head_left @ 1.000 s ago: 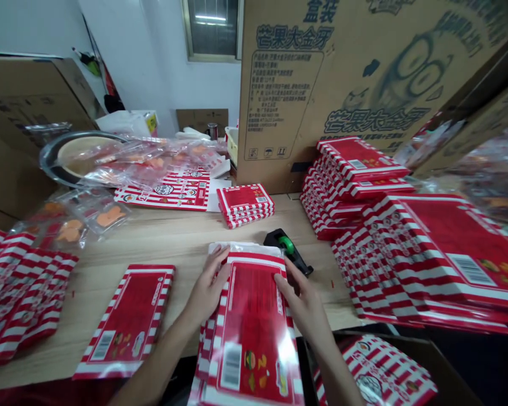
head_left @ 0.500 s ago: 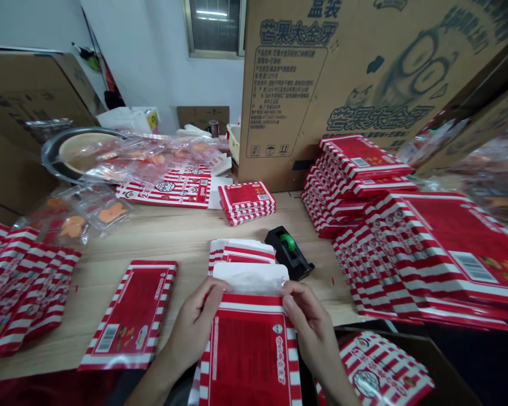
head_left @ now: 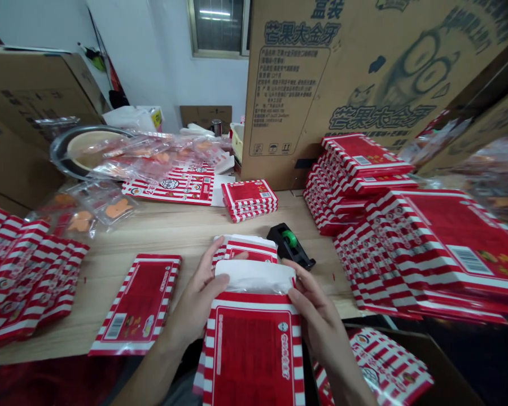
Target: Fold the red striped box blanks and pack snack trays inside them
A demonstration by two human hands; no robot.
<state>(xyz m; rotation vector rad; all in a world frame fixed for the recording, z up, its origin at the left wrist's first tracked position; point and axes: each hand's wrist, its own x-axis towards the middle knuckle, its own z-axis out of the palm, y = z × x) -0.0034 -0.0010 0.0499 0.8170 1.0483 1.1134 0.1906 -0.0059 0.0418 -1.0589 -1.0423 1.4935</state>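
My left hand and my right hand grip the two upper corners of a flat red-and-white striped carton held over the near table edge. Its white top flap stands up between my fingers. Beneath it lie more flat striped cartons. A black tape dispenser with a green roll sits just beyond my right hand. A sealed striped pack lies flat to the left of my left hand.
Tall stacks of striped packs fill the right side, a small stack sits mid-table, more lie at the left. Clear snack bags, a round bowl and large cardboard boxes stand behind. An open box is below right.
The top carton has been drawn toward me off the pile. Its white flap now stands up, and both hands have shifted from its sides to its upper corners.
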